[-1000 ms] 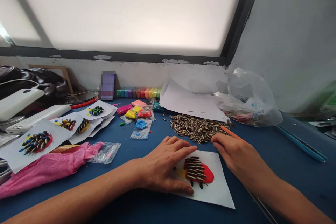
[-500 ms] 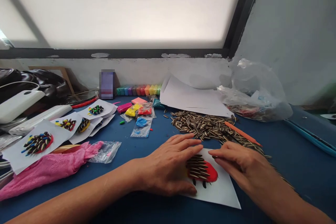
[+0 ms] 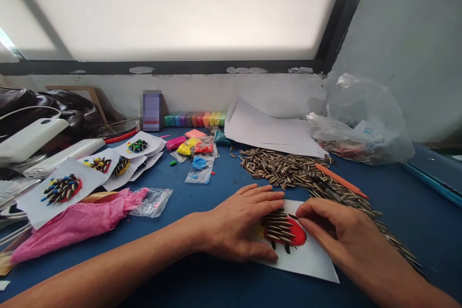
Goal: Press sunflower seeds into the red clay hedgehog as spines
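Observation:
A white paper sheet [image 3: 306, 262] lies on the blue table in front of me, bearing a red clay shape [image 3: 298, 236] with striped sunflower seeds pressed into it in rows. My left hand [image 3: 238, 226] rests flat on the sheet's left part, fingers spread over the clay's edge. My right hand [image 3: 332, 231] sits at the clay's right side, fingertips pinched together at the seed rows; whether a seed is between them is hidden. A pile of sunflower seeds [image 3: 285, 168] lies just beyond both hands.
Finished seed-and-clay pictures on paper [image 3: 63, 190] lie at left, beside a pink cloth [image 3: 75, 224]. Coloured clay bags [image 3: 198, 154] and a row of clay tubs [image 3: 193, 119] sit mid-table. White sheets [image 3: 267, 130], a plastic bag [image 3: 361, 125] and an orange stick [image 3: 341, 180] lie at back right.
My right hand has drawn back from the seed pile to the clay shape's right side. My left hand stays on the sheet. The view shifted slightly.

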A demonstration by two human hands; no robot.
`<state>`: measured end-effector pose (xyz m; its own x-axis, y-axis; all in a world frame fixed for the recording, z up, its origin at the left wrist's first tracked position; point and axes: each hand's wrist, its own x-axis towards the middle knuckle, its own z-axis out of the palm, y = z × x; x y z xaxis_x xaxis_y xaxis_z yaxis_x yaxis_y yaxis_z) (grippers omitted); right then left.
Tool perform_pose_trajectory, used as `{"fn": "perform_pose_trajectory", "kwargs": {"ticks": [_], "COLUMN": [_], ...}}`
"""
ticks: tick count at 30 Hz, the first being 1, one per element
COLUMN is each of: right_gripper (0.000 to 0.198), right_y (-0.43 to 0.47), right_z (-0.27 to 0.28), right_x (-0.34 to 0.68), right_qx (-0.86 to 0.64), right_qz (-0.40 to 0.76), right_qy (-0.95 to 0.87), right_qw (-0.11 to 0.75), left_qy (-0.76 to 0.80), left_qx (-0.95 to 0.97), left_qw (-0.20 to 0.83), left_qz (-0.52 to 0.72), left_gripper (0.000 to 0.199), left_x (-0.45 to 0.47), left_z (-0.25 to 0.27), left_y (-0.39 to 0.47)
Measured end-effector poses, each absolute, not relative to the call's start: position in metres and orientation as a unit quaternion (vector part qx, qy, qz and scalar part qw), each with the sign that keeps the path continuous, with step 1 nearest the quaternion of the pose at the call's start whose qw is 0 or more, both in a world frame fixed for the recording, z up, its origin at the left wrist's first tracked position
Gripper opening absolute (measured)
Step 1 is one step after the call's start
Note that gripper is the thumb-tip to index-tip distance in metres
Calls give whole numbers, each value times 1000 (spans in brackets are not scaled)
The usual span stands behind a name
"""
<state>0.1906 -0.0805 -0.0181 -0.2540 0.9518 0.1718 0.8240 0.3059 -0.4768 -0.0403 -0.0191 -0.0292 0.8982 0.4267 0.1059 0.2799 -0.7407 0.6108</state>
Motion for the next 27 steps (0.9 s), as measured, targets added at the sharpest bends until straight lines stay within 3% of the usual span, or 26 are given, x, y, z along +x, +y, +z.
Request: {"fn": "perform_pose_trajectory", "kwargs": {"ticks": [27], "right_gripper": [16], "right_y": [-81], "right_z": [-16], "right_x": [183], "right_qx": [-557], "right_qz": [117], "right_qy": [-790], "right_qw": [227], "left_qy": [190], "left_qx": [922], "left_qw": [310], "left_qz": [132], "left_gripper": [76], "left_x": [-39], "left_z": [-28], "left_y": [-20]}}
